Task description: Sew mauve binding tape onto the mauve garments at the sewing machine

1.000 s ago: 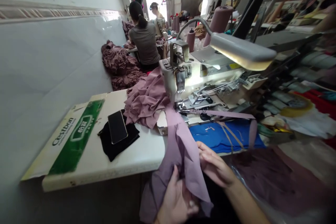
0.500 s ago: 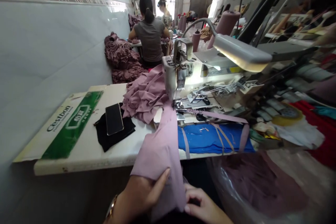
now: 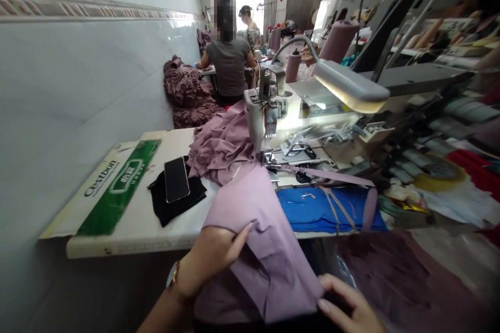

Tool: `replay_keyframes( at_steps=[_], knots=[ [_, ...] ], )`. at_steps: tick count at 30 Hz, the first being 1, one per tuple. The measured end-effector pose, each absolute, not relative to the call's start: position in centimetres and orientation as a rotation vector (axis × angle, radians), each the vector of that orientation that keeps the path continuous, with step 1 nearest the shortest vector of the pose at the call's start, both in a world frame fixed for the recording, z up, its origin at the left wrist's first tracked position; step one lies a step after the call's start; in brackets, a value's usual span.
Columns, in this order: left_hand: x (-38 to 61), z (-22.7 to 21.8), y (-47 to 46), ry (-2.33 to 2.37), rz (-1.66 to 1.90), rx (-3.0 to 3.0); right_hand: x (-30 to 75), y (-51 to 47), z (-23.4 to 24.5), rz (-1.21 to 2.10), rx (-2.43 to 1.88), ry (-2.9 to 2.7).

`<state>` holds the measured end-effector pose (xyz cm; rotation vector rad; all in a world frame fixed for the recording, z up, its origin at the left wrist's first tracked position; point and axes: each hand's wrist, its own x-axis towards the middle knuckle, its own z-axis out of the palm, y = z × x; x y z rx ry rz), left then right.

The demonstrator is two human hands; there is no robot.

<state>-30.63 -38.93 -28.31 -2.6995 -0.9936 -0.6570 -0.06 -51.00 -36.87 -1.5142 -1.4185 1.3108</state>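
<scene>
My left hand point(image 3: 209, 263) grips the left edge of a mauve fabric piece point(image 3: 260, 229) below the table's front edge, fingers closed on the cloth. My right hand point(image 3: 347, 308) pinches the same piece at its lower right corner, at the bottom of the view. The fabric runs up over the table edge to the needle area of the white sewing machine point(image 3: 269, 114). More of the mauve cloth is bunched in a heap point(image 3: 222, 145) to the left of the machine.
A black phone point(image 3: 176, 179) lies on dark cloth beside a green and white box point(image 3: 113, 187) on the white table point(image 3: 136, 234). A blue cloth point(image 3: 320, 208) and mauve strips lie right of the needle. A lamp point(image 3: 347, 86) hangs over the machine. A person in grey point(image 3: 229, 65) sits ahead.
My hands have spread the mauve piece wider: the left hand moved up and left along its edge, the right hand shifted right to the lower corner. The view turned slightly.
</scene>
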Motion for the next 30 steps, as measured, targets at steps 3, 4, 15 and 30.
replay_keyframes(
  at_steps=[3,4,15,30],
  knots=[
    [-30.2,-27.5,-36.9,-1.132,-0.723,-2.661,-1.2,-49.9,-36.4,1.297,-1.498,-1.386],
    [-30.0,-27.2,-36.3,-1.191,-0.764,-2.637,-1.5,-49.7,-36.4,1.297,-1.502,-1.359],
    [-27.7,-25.1,-30.9,-1.609,-1.162,-2.411,-3.7,-47.5,-38.5,1.41,-1.244,-1.027],
    [-26.8,-23.3,-25.7,-1.764,-1.318,-2.709,-6.3,-42.1,-34.5,1.355,-1.304,-1.151]
  ],
)
